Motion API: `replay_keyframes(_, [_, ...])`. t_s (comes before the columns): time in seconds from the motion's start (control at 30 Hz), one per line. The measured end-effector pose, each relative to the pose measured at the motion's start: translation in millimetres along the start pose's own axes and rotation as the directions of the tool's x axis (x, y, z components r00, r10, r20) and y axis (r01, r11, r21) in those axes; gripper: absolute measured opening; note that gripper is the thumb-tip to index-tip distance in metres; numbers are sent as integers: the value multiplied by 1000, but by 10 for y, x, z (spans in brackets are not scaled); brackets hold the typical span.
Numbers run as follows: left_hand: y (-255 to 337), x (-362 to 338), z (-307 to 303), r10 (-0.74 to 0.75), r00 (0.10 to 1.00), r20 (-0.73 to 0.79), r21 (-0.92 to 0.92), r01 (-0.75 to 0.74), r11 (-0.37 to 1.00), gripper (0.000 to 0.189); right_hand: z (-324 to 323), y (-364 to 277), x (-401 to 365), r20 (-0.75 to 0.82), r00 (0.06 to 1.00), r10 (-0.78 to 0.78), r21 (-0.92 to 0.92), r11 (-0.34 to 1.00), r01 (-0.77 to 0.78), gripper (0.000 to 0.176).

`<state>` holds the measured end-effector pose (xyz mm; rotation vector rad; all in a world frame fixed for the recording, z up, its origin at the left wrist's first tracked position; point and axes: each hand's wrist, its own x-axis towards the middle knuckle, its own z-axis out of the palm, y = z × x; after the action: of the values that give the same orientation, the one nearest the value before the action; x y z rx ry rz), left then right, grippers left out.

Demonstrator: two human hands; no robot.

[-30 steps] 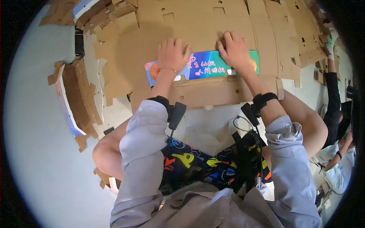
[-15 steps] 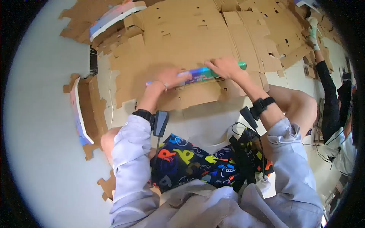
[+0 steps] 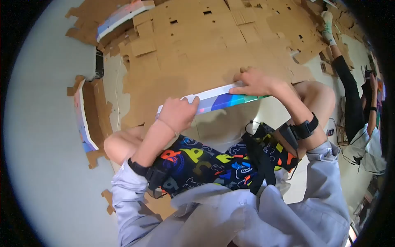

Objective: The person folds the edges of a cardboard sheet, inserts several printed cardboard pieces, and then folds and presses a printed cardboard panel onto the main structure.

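Note:
A large brown cardboard sheet (image 3: pixel 181 66) lies in front of me, with a folded strip along its near edge. This folded edge strip (image 3: pixel 224 100) is white on top and printed purple, blue and green on the side facing me. My left hand (image 3: pixel 179 113) wraps round its left end, thumb on the white face. Near the other end, my right hand (image 3: pixel 257 82) grips the strip with the thumb along the top and the fingers bent over the cardboard behind it.
Cardboard pieces with printed edges stand at the left (image 3: pixel 85 117) and far left (image 3: pixel 123 18). More cut cardboard (image 3: pixel 284 24) covers the floor at the back right. On the right sits another person (image 3: pixel 349 90), one leg stretched towards the cardboard. Cables trail beside them.
Both hands have drawn the strip nearer to my body and tilted it, so its white face now shows. The cardboard behind has shifted too.

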<state>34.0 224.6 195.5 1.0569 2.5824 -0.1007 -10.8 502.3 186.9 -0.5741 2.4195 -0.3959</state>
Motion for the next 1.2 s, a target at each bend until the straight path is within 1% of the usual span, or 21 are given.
replay_keyframes(0.1, [80, -102, 211, -4, 999, 33, -25, 5, 1000, 52, 218, 98, 38, -33, 995, -91, -36, 995, 90, 59])
replay_keyframes(0.13, [78, -85, 263, -6, 998, 55, -43, 9, 999, 51, 243, 110, 93, 28, 996, -80, -48, 996, 81, 57])
replay_keyframes(0.23, [-107, 88, 238, 183, 945, 269, -310, -95, 946, 45, 173, 179, 231, 189, 981, -39, -67, 996, 52, 53])
replay_keyframes(0.3, [-533, 300, 457, 327, 926, 189, -668, -123, 734, 50, -56, 220, 323, 271, 962, -21, -50, 998, 35, 51])
replay_keyframes(0.33, [-656, 386, 151, 185, 934, 305, -586, 31, 809, 52, -188, 323, 420, 181, 983, -32, 51, 998, 23, 53])
replay_keyframes(0.4, [-1168, 559, 107, -122, 989, 85, -558, 149, 816, 52, -409, 731, 735, -65, 998, -7, 146, 989, 16, 56])
replay_keyframes(0.43, [-1474, 617, 195, -259, 962, -82, -512, 182, 839, 52, -482, 999, 874, -221, 975, 20, 143, 990, 12, 58])
replay_keyframes(0.53, [-2104, 736, 429, -576, 718, -391, -422, 416, 806, 51, -658, 1603, 1086, -432, 882, 189, 362, 932, -23, 61])
replay_keyframes(0.6, [-2417, 734, 607, -769, 587, -254, -619, 512, 595, 66, -601, 2141, 1273, -414, 787, 458, 577, 800, -162, 63])
replay_keyframes(0.63, [-2490, 714, 663, -859, 492, -138, -723, 543, 427, 74, -609, 2313, 1358, -373, 723, 581, 677, 703, -216, 64])
replay_keyframes(0.67, [-2586, 715, 742, -919, 395, -2, -796, 555, 241, 82, -652, 2380, 1399, -373, 677, 635, 684, 681, -262, 66])
replay_keyframes(0.73, [-3059, 729, 1229, -956, 293, 1, -741, 642, 196, 83, -655, 2457, 1431, -351, 580, 735, 700, 618, -359, 71])
replay_keyframes(0.77, [-3255, 732, 1399, -971, 239, -1, -711, 683, 169, 83, -632, 2515, 1501, -497, 580, 646, 576, 745, -336, 71])
replay_keyframes(0.83, [-3425, 768, 1496, -962, 259, -86, -692, 680, 245, 89, -595, 2601, 1631, -724, 569, 390, 262, 919, -296, 71])
replay_keyframes(0.87, [-3505, 773, 1532, -954, 270, -127, -679, 678, 282, 92, -580, 2634, 1700, -677, 622, 394, 292, 919, -265, 73])
replay_keyframes(0.97, [-4141, 931, 1807, -979, 205, -7, -889, 447, 100, 94, -718, 2524, 1863, -548, 729, 411, 397, 895, -206, 76])
replay_keyframes(1.03, [-4150, 1004, 1604, -952, 265, 153, -918, 395, -38, 90, -798, 2425, 1952, -473, 758, 449, 479, 853, -207, 76])
replay_keyframes(1.07, [-4137, 1050, 1494, -927, 298, 229, -923, 370, -109, 88, -812, 2374, 1998, -480, 726, 493, 498, 834, -237, 76])
replay_keyframes(1.1, [-4159, 1153, 1500, -928, 336, 158, -912, 411, -7, 84, -783, 2349, 2061, -486, 692, 534, 516, 814, -266, 76])
replay_keyframes(1.13, [-4169, 1236, 1519, -928, 347, 136, -911, 411, 21, 81, -780, 2335, 2102, -489, 658, 572, 535, 793, -292, 75])
replay_keyframes(1.2, [-3975, 1367, 1411, -927, 357, 112, -938, 346, 20, 74, -896, 2395, 2124, -364, 746, 558, 538, 780, -321, 74])
